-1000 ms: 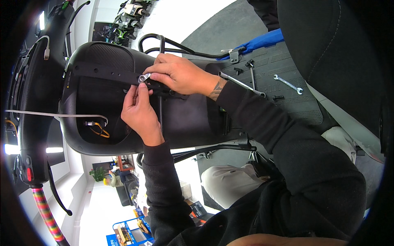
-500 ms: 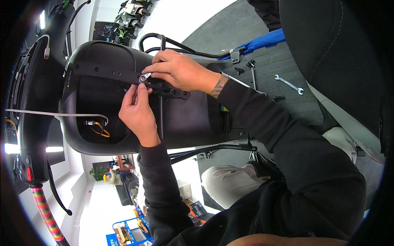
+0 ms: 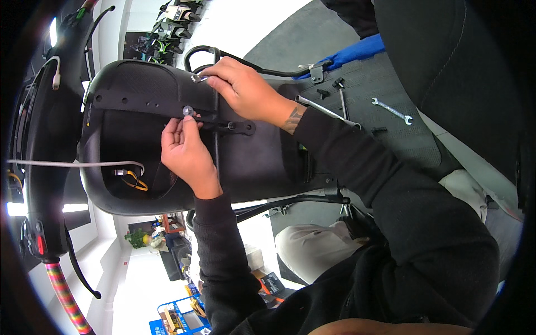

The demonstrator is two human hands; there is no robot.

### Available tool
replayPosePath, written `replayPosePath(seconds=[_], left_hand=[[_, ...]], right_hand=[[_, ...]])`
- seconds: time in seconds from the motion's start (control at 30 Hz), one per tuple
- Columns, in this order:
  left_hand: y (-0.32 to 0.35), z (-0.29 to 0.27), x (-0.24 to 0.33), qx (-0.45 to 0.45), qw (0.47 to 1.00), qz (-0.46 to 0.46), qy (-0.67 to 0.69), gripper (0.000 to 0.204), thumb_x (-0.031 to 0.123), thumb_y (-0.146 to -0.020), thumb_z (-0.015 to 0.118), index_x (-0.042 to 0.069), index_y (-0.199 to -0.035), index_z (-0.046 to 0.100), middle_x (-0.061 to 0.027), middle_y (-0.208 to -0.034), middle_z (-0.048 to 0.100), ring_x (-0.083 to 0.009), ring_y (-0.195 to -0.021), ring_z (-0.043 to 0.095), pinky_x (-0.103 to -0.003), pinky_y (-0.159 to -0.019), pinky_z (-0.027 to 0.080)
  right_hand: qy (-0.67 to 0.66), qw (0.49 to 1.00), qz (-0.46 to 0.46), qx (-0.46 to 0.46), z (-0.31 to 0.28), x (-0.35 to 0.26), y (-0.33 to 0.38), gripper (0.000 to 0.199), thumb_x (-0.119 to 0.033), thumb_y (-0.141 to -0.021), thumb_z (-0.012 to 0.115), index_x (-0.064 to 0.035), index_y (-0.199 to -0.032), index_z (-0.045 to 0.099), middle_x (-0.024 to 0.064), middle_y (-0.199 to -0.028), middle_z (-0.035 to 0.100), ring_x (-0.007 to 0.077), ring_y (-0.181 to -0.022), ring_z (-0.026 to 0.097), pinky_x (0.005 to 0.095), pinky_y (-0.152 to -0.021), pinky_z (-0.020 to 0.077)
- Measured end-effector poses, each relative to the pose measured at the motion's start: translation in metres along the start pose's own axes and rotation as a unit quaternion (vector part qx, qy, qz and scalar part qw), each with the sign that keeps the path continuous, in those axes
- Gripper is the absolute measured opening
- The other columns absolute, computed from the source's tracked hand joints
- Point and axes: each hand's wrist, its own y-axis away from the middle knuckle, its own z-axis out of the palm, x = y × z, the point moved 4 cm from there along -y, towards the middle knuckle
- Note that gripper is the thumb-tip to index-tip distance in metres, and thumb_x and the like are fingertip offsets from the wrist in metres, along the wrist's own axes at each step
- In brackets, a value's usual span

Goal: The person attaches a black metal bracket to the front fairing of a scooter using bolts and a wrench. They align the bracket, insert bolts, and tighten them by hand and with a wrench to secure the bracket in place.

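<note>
A flat black bar with holes (image 3: 139, 102) lies across the scooter's dark front panel (image 3: 254, 153). Near the bar's right end a round silvery bolt head (image 3: 188, 111) stands up. My left hand (image 3: 187, 153) is closed there, its thumb on the bolt and the other fingers curled at the bar's edge, partly hidden. Farther off, my right hand (image 3: 243, 86) pinches a small silver wrench (image 3: 196, 79), whose ring end sits apart from the bolt. Beside the bolt, a shorter black strap-like piece (image 3: 241, 128) crosses the upright black tube.
On the ribbed footboard (image 3: 385, 78) lie a double-ended wrench (image 3: 392, 110), a long silver wrench (image 3: 329, 111), a T-handled tool (image 3: 341, 95) and small black pieces. A pale cable (image 3: 72, 163) runs across the left. Handlebars (image 3: 47, 223) stand at far left, the seat (image 3: 441, 56) at upper right.
My right hand has lifted the wrench off the bolt and moved it away toward the far side. My left hand stays at the bolt, which now shows uncovered.
</note>
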Motion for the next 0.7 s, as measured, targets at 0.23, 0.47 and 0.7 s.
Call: replayPosePath(seconds=[0.23, 0.47, 0.7], left_hand=[[0.006, 0.001, 0.005, -0.022, 1.000, -0.008, -0.013, 0.039, 0.005, -0.107, 0.070, -0.019, -0.136, 0.060, -0.0194, -0.115, 0.079, -0.0196, -0.101, 0.077, -0.030, -0.088, 0.062], [0.008, 0.003, 0.001, 0.005, 1.000, 0.005, -0.030, 0.044, 0.005, -0.107, 0.070, -0.020, -0.141, 0.056, -0.0204, -0.117, 0.078, -0.0214, -0.102, 0.078, -0.031, -0.090, 0.062], [0.007, 0.000, 0.002, -0.022, 1.000, 0.006, 0.012, 0.036, 0.001, -0.106, 0.070, -0.021, -0.134, 0.063, -0.0181, -0.113, 0.078, -0.0178, -0.100, 0.076, -0.028, -0.088, 0.061]], right_hand=[[-0.138, 0.978, 0.146, -0.047, 0.030, 0.005, 0.014, 0.034, -0.025, -0.111, 0.061, -0.0007, -0.131, 0.073, 0.0153, -0.120, 0.072, 0.0297, -0.111, 0.069, 0.0388, -0.100, 0.0533], [-0.132, 0.986, 0.092, -0.050, 0.029, -0.001, 0.015, 0.030, -0.022, -0.109, 0.062, -0.0024, -0.127, 0.076, 0.0145, -0.115, 0.071, 0.0324, -0.109, 0.069, 0.0409, -0.097, 0.0540], [-0.025, 0.997, -0.054, -0.049, 0.020, -0.007, 0.013, 0.022, -0.012, -0.102, 0.072, -0.0087, -0.122, 0.080, 0.0092, -0.110, 0.071, 0.0310, -0.103, 0.069, 0.0419, -0.093, 0.0556]])
